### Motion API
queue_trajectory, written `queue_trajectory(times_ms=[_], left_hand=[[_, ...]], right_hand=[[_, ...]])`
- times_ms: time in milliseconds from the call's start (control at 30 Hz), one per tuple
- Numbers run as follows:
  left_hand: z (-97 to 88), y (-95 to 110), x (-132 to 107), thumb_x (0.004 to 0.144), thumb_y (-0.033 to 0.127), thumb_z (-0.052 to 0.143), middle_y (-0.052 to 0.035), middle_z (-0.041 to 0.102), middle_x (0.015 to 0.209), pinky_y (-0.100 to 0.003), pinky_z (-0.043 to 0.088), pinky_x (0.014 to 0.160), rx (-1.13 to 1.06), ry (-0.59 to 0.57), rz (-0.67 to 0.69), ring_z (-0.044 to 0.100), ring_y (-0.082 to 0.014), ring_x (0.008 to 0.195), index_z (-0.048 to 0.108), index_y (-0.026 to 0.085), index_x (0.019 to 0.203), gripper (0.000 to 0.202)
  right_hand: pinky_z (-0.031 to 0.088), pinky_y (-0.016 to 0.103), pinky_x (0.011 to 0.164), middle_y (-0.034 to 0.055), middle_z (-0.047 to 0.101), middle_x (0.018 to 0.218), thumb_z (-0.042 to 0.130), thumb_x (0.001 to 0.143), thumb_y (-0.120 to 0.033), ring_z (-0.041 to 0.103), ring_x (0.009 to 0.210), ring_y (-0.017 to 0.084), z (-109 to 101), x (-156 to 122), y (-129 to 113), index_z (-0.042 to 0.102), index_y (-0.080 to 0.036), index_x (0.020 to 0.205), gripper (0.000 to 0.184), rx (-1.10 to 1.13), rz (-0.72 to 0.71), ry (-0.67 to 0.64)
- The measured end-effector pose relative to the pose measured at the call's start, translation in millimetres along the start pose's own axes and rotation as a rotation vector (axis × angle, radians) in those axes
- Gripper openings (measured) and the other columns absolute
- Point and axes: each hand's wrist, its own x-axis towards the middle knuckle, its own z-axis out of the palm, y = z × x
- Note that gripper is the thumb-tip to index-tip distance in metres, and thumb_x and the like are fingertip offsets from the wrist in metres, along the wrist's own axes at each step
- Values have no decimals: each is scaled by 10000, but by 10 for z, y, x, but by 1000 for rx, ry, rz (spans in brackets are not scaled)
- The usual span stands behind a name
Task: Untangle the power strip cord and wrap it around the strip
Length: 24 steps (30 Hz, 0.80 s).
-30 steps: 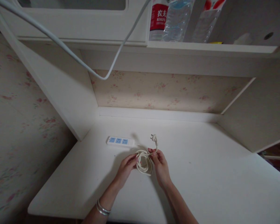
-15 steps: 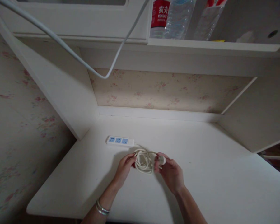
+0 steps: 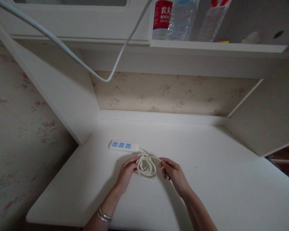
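Observation:
A white power strip (image 3: 121,145) with blue sockets lies on the white desk (image 3: 207,179). Its cream cord is wound into a coil (image 3: 146,166) just in front of it. My left hand (image 3: 126,173) pinches the coil's left side, a silver bangle on its wrist. My right hand (image 3: 174,173) is closed on the plug end of the cord at the coil's right; only the dark prongs of the plug (image 3: 168,176) show below the fingers.
A shelf above carries several water bottles (image 3: 183,19). A thick white cable (image 3: 62,48) hangs across the upper left. Desk side panels rise left (image 3: 62,96) and right (image 3: 267,112). The desk's front edge runs close to my wrists.
The plug, held upright beyond the coil a second ago, has been carried down to the coil's right side in my right hand. My left hand has stayed on the coil.

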Motion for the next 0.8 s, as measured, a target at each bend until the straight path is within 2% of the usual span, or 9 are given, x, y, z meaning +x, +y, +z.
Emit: queue_trajectory(times_ms=[133, 267, 367, 467, 533, 600, 700, 800], left_hand=[[-15, -33, 15, 678, 170, 614, -66, 724, 859, -280, 478, 691, 63, -33, 25, 625, -174, 727, 719, 142, 996, 336], [-9, -35, -5, 730, 245, 616, -86, 723, 946, -293, 485, 706, 116, -98, 14, 640, -206, 800, 692, 142, 1097, 388], [16, -18, -14, 742, 309, 637, -91, 720, 1006, -321, 502, 754, 77, -116, -33, 652, -233, 868, 690, 157, 1114, 405], [29, -24, 13, 725, 340, 671, -95, 714, 1047, -333, 512, 775, 37, -100, -57, 658, -244, 901, 708, 162, 1078, 397], [28, -41, 43, 715, 346, 683, -100, 727, 988, -321, 518, 723, 13, -89, -69, 669, -231, 833, 708, 153, 1075, 409], [26, -60, 66, 712, 340, 689, -98, 734, 911, -308, 515, 679, -11, -94, -75, 668, -213, 759, 703, 143, 1081, 419], [36, -76, 68, 704, 328, 714, -89, 731, 842, -310, 514, 699, 6, -90, -32, 653, -190, 717, 707, 127, 1065, 413], [50, -83, 53, 714, 356, 722, -78, 722, 791, -323, 517, 726, 33, -75, 20, 637, -177, 702, 703, 120, 1061, 419]], right_hand=[[325, 223, 409, 11, 640, 714, 647, 746, -434, 461, 448, 93, 105, 30, -92, 714, -179, 885, 298, -68, -25, -95], [380, 236, 453, 8, 625, 665, 532, 819, -368, 484, 474, 114, 224, 84, -138, 713, -179, 977, 306, -296, -40, -183], [451, 268, 636, 38, 673, 788, 470, 857, -300, 589, 672, 160, 315, 116, -223, 726, -224, 986, 296, -557, -214, -226], [440, 306, 813, 57, 683, 931, 460, 866, -262, 610, 861, 190, 381, 140, -309, 729, -243, 959, 285, -703, -367, -292], [441, 319, 847, 54, 683, 978, 475, 865, -273, 612, 906, 197, 382, 161, -316, 706, -239, 1006, 274, -638, -356, -353], [459, 327, 848, 45, 681, 1010, 522, 835, -275, 618, 925, 202, 338, 183, -268, 658, -227, 1084, 288, -481, -284, -364], [496, 324, 777, 38, 672, 996, 577, 771, -238, 629, 867, 193, 227, 197, -150, 580, -214, 1130, 360, -317, -187, -276], [512, 307, 723, 39, 639, 1002, 590, 747, -213, 622, 871, 185, 140, 165, -60, 549, -223, 1076, 332, -298, -209, -210]])
